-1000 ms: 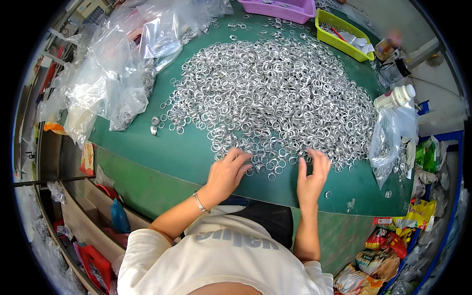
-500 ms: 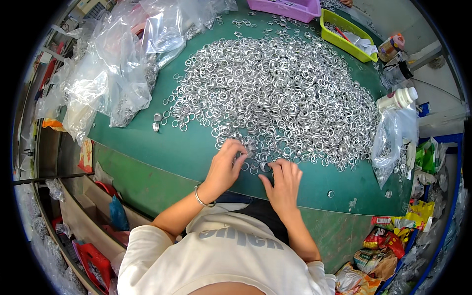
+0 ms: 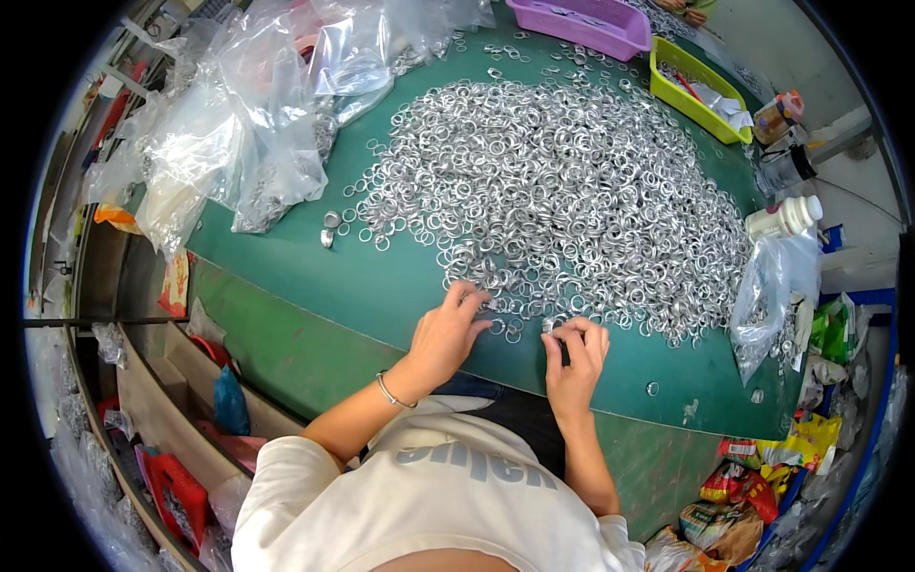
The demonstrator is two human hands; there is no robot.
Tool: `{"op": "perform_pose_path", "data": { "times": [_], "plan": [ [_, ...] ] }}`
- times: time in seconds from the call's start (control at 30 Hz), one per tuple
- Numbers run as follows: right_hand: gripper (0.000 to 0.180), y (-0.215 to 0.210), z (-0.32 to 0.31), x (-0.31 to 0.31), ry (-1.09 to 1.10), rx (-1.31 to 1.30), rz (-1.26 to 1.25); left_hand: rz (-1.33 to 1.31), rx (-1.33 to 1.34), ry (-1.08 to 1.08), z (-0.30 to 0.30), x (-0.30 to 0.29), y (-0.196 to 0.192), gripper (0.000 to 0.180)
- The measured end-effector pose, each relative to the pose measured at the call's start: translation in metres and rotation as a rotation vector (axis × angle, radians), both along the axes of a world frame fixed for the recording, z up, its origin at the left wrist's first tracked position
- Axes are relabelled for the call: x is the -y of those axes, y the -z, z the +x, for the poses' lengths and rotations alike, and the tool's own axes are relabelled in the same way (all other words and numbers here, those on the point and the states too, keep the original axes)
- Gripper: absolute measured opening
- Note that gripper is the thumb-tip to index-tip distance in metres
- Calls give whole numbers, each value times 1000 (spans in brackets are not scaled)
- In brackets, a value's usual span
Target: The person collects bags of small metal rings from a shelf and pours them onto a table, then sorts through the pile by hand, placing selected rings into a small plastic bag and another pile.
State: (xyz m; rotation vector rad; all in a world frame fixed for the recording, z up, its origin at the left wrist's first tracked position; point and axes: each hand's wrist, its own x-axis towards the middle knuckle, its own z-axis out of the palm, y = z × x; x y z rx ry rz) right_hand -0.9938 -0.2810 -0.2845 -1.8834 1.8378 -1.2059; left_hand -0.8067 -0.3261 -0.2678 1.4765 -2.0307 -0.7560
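A broad heap of silver metal rings covers much of the green table. At its near edge, my left hand has its fingers curled around rings at the fingertips; how many is hidden. A little to the right, my right hand pinches a short stack of rings between thumb and fingers, just above the tabletop. Several loose rings lie between the two hands. A small pair of ring stacks stands apart at the heap's left side.
Clear plastic bags fill the far left. Purple and yellow-green baskets stand at the back, near another person's hand. A white bottle and a plastic bag of rings sit at the right edge.
My right hand has moved right, away from the left hand, and now shows a short stack of rings in its fingertips. My left hand stays at the heap's edge. The whole view has shifted slightly.
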Motion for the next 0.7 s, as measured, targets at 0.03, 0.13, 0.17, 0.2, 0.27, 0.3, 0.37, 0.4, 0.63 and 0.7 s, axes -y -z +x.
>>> {"op": "perform_pose_path", "data": {
  "times": [0.03, 0.13, 0.17, 0.2, 0.27, 0.3, 0.37, 0.4, 0.63, 0.7],
  "plan": [
    [14, -1, 1, 2, -7, 19, 33, -1, 49, 16, 0, -1, 3, 28],
    [13, -11, 6, 4, -19, 84, -43, -24, 99, 34, 1, 2, 6, 30],
    [12, -12, 7, 5, -38, 174, -14, -35, 99, 35, 2, 3, 6, 29],
    [11, -12, 8, 5, -54, 264, 15, -22, 46, 25, 2, 4, 6, 29],
    [10, -12, 11, 6, -85, 638, 111, 4, -58, 6, 4, 4, 5, 27],
    [9, -10, 15, 8, -97, 920, 178, 2, -122, -13, 4, 4, 3, 27],
    [13, -13, 23, 11, -112, 1174, 252, -4, -249, -51, 4, 4, -2, 28],
    [16, -13, 24, 14, -140, 1146, 318, -13, -271, -55, 4, 4, -3, 29],
    [26, -5, 35, 27, -297, 680, 404, -102, -350, 40, 0, 5, -6, 34],
    [21, -5, 35, 27, -305, 720, 486, -126, -356, 74, 1, 4, -7, 36]
  ]
}}
